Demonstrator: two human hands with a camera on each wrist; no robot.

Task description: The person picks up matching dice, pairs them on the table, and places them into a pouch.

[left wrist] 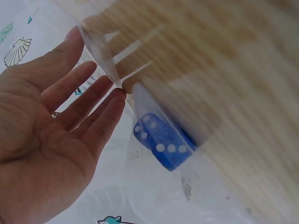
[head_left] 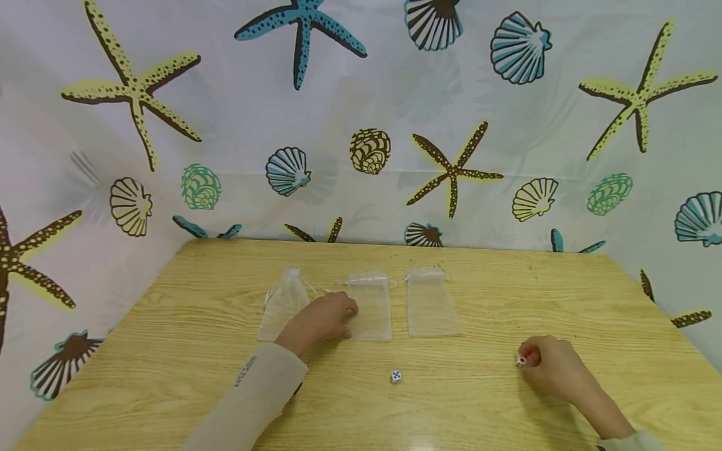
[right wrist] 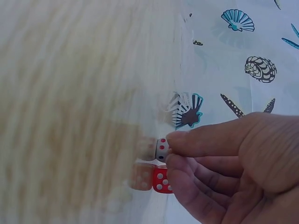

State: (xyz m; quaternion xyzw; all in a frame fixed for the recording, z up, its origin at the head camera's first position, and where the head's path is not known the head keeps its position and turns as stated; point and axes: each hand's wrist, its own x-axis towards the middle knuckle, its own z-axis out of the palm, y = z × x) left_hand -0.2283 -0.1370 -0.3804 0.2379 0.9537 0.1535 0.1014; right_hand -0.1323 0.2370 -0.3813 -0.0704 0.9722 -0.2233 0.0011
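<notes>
My left hand (head_left: 324, 316) reaches over the table between the left mesh bag (head_left: 271, 319) and the middle mesh bag (head_left: 369, 313). Its fingers (left wrist: 86, 100) are loosely extended, fingertips at the tabletop, with nothing gripped. A blue die (left wrist: 170, 144) with white dots sits close past them in the left wrist view; from the head it is hidden. On the right, my right hand (head_left: 555, 369) pinches a white die (right wrist: 162, 148) with red dots between thumb and index finger. Just below it a red die (right wrist: 162, 181) with white dots is partly covered by the fingers.
A third mesh bag (head_left: 433, 307) lies flat right of the middle one, its drawstring toward the back. One white die (head_left: 396, 376) with blue dots stands in front of the bags, between the hands. Behind the wooden table (head_left: 485, 282) hangs a sea-patterned cloth (head_left: 361, 207).
</notes>
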